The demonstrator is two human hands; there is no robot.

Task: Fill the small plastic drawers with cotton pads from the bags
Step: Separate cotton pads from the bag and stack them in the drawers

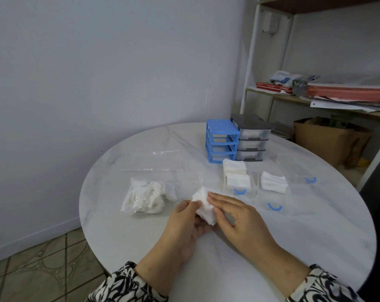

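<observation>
your left hand [185,216] and right hand [234,212] meet just above the desk [293,247], both pinching a stack of cotton pads [203,203], seemingly squaring it for the clear drawers [239,182] just beyond your right hand; the stack's long axis slants away-left to near-right.

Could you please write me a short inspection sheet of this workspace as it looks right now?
Surface: round white marble-look table.
Job's things: blue drawer frame, slots empty; grey drawer unit beside it, drawers in; three clear drawers with blue handles out on the table, one stacked with pads, one part filled, one seemingly empty; bag of cotton pads; flat clear bag.
Clutter: nothing seen.
Grippers: left hand and right hand together hold a wad of pads.
Cables: nothing seen.
Surroundings: shelf with papers, cardboard box, tiled floor.
</observation>
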